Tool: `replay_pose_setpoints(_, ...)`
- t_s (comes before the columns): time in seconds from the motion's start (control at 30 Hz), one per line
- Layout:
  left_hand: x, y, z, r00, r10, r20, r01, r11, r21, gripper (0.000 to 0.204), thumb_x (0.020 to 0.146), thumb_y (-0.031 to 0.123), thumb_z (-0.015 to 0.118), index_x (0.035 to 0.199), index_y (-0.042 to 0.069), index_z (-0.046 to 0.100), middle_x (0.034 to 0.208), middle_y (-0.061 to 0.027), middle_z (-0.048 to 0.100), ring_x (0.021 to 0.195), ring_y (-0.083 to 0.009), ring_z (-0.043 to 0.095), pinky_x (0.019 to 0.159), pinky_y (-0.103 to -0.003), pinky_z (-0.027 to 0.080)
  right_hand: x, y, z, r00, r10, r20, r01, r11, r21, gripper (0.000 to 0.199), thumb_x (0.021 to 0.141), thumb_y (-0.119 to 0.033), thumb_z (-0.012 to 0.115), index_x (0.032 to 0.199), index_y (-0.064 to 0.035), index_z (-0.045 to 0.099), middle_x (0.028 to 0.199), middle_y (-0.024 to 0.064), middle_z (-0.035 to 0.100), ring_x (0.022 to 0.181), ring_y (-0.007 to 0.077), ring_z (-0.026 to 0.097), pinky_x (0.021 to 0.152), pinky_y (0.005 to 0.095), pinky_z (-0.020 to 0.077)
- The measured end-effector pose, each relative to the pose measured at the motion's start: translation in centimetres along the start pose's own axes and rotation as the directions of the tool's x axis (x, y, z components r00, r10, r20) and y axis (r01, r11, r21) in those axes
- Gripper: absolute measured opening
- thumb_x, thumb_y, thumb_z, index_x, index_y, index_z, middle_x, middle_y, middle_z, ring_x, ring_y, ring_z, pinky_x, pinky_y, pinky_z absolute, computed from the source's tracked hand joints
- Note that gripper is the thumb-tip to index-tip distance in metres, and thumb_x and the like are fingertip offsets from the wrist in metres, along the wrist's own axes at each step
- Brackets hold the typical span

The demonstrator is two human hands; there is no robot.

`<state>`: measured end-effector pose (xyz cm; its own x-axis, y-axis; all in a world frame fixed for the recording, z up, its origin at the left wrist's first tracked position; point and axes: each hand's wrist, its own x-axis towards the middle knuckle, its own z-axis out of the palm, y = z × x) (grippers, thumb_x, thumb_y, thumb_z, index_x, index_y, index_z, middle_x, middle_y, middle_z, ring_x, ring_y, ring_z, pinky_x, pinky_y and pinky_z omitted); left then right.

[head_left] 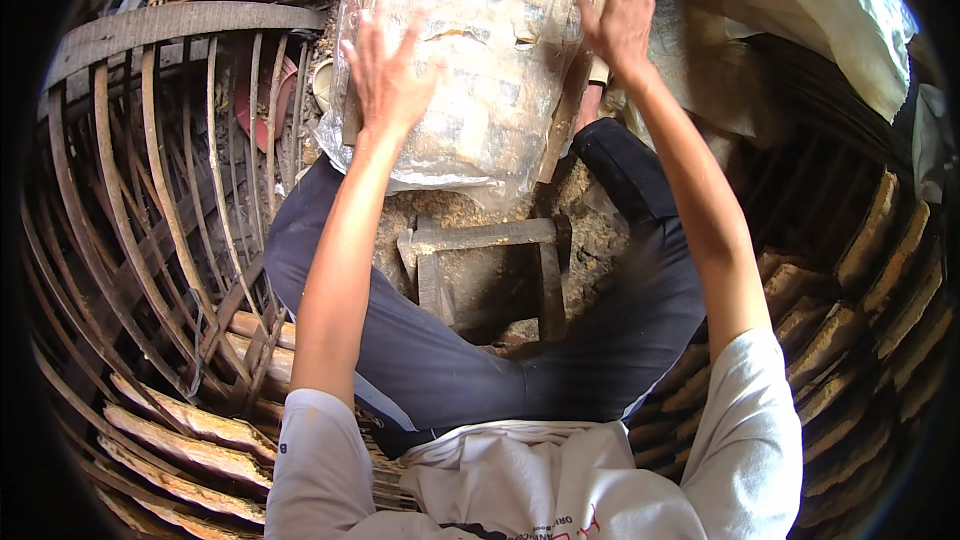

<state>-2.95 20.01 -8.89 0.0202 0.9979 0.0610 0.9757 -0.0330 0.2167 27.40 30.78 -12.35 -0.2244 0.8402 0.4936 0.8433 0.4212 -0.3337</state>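
Between the seated person's knees, a small wooden frame [480, 260] stands on the sandy ground. Beyond it, the left hand [388, 75] and right hand [620, 12], fingers spread open, press flat against a plastic-wrapped woven bundle [480, 50], apparently steadying it; shifting it needs a firmer grip.

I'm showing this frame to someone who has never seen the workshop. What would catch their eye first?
Most striking is the big plastic-wrapped bundle at top centre, with the left hand flat on its left side and the right hand on its upper right edge. Below it, between the person's dark-trousered legs, sits a small wooden frame on sandy ground. Curved bamboo slats sweep down the left.
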Motion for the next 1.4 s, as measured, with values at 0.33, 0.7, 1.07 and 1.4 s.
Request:
replay_pose_setpoints(0.33, -1.9, -0.6, 3.4, 0.935, -0.077, 0.347, 0.068, 0.997, 0.038, 0.094, 0.09, 0.062, 0.06, 0.162, 0.022, 0.016, 0.169, -0.0117, -0.001, 0.156, -0.035, -0.002, 0.118, -0.067, -0.007, -6.0, -3.5, -2.7, 0.704, -0.002, 0.71, 0.018, 1.0, -0.014, 0.06, 0.104, -0.054, 0.034, 0.155, -0.0251, 0.031, 0.167, 0.0059, 0.019, 0.155, 0.026, 0.014, 0.124, 0.0562, 0.0038)
replay_pose_setpoints(0.7, -10.2, 5.0, -1.5, 0.891, -0.307, 0.334, 0.356, 0.93, -0.097, 0.123, 0.08, 0.06, 0.073, 0.159, -0.002, 0.002, 0.164, -0.0303, -0.004, 0.154, -0.0418, -0.008, 0.118, -0.065, -0.006, -3.7, -13.6, 2.2, 0.707, -0.346, 0.617, 0.267, 0.938, 0.221, 0.061, 0.104, -0.055, 0.033, 0.159, -0.032, 0.021, 0.168, 0.004, 0.013, 0.154, 0.0253, 0.013, 0.124, 0.057, 0.0044)
replay_pose_setpoints(1.07, -9.6, 2.1, 1.6, 0.869, -0.367, 0.331, 0.403, 0.914, -0.043, 0.134, 0.068, 0.055, 0.084, 0.16, 0.002, 0.003, 0.167, -0.0227, 0.001, 0.155, -0.0389, 0.001, 0.117, -0.068, -0.001, 7.5, -2.6, 5.6, 0.695, -0.358, 0.624, 0.401, 0.913, 0.078, 0.044, 0.101, -0.042, 0.053, 0.137, -0.0167, 0.058, 0.119, 0.007, 0.07, 0.115, 0.0266, 0.063, 0.109, 0.0421, 0.0464)
replay_pose_setpoints(1.4, -8.9, 1.6, -0.4, 0.865, -0.344, 0.364, 0.419, 0.896, -0.149, 0.121, 0.069, 0.029, 0.083, 0.16, 0.004, 0.008, 0.168, -0.0165, 0.006, 0.156, -0.0335, 0.005, 0.12, -0.064, 0.0, -1.2, -9.0, 3.0, 0.666, -0.454, 0.592, 0.416, 0.885, 0.212, 0.053, 0.097, -0.028, 0.058, 0.148, -0.0211, 0.045, 0.156, 0.0215, 0.038, 0.147, 0.0331, 0.034, 0.121, 0.0509, 0.0273)
